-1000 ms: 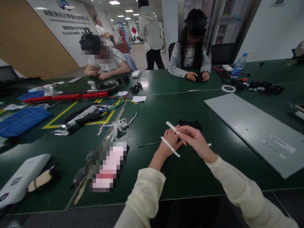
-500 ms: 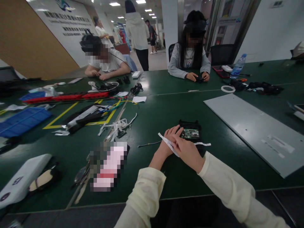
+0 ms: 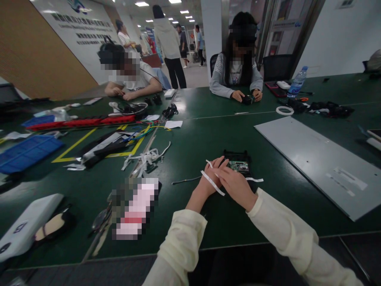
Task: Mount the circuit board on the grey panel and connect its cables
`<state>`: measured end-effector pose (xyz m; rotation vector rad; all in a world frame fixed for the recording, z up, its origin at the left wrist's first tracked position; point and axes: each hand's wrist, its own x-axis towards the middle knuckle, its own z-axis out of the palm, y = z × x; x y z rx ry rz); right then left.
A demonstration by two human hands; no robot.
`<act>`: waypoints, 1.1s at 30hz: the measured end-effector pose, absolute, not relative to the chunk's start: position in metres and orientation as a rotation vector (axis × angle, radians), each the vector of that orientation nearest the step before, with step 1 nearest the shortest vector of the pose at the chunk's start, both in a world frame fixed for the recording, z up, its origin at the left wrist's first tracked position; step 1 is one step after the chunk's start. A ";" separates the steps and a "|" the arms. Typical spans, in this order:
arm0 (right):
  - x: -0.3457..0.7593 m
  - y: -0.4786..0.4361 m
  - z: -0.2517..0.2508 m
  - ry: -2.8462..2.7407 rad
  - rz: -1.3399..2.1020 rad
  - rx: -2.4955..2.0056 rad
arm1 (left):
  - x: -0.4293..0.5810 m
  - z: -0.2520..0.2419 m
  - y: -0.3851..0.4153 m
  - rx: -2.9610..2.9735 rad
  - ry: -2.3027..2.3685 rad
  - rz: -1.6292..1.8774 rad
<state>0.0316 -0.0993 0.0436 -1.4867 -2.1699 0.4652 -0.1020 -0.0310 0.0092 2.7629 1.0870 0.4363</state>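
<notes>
A black case with a green circuit board [image 3: 239, 166] in it lies on the table in front of me. My left hand [image 3: 208, 180] reaches its left edge with fingers stretched out, partly covered by my other hand. Across the back of the left hand lies a narrow white strip [image 3: 213, 183]. My right hand [image 3: 238, 186] crosses over the left fingers, its fingertips closed at another short white strip end [image 3: 209, 163]. Out from under the right hand, to its right, sticks a further white strip end [image 3: 255, 180]. A thin grey cable [image 3: 186, 181] runs left from the hands.
A large grey metal panel [image 3: 321, 171] lies to the right. Left of me are a phone [image 3: 139, 210], tangled white strips [image 3: 148, 161], a white device [image 3: 29, 226] and a blue tray [image 3: 29, 153]. Two people sit across the table; a bottle [image 3: 297, 82] stands at the far right.
My right fingers have shifted slightly up and left over the left hand. The white strip across the left hand now lies uncovered, and a second strip end shows above it.
</notes>
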 end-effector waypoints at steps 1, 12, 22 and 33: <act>0.032 -0.099 0.042 -2.190 0.440 -1.495 | -0.102 0.009 -0.031 2.770 1.087 0.435; 0.050 -0.106 0.051 -2.174 0.303 -1.583 | -0.100 0.006 -0.030 2.790 1.055 0.521; 0.151 -0.112 0.020 -1.915 0.497 -1.791 | -0.098 0.012 -0.036 2.803 1.123 0.550; 0.147 -0.116 0.025 -1.741 0.894 -1.585 | -0.100 0.010 -0.036 2.807 1.122 0.550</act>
